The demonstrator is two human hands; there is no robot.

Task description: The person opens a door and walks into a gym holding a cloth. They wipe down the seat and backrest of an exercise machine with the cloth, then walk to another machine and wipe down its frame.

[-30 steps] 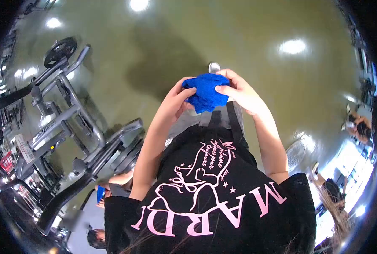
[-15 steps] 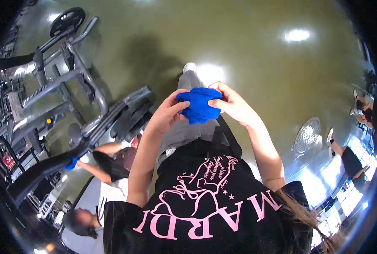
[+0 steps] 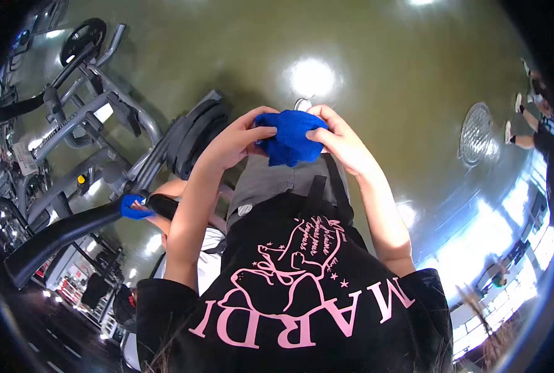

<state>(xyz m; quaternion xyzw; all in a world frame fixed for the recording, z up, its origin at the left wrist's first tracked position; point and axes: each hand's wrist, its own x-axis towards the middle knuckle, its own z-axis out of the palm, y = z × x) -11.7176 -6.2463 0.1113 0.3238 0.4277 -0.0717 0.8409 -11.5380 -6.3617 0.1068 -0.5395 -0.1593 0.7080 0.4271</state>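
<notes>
A folded, bunched blue cloth [image 3: 291,140] is stretched between my two hands in front of my body. My left hand [image 3: 240,138] pinches its left edge, thumb on top and fingers mostly hidden behind. At the opposite edge, my right hand [image 3: 342,140] grips the cloth the same way, its thumb pressed on the near face. Ragged lower folds of the cloth hang toward my grey trousers [image 3: 267,183].
Left of me stands a grey gym machine [image 3: 118,102] with black weight plates [image 3: 193,133] and a long padded bar [image 3: 65,239]. Beside it a co-worker's hand holds another blue cloth [image 3: 134,207]. A round metal floor cover [image 3: 476,133] and other people [image 3: 526,127] are at right.
My hands and the cloth have risen slightly in view. The machine now appears closer to my left arm, and the co-worker's hand with its blue cloth has shifted along the padded bar.
</notes>
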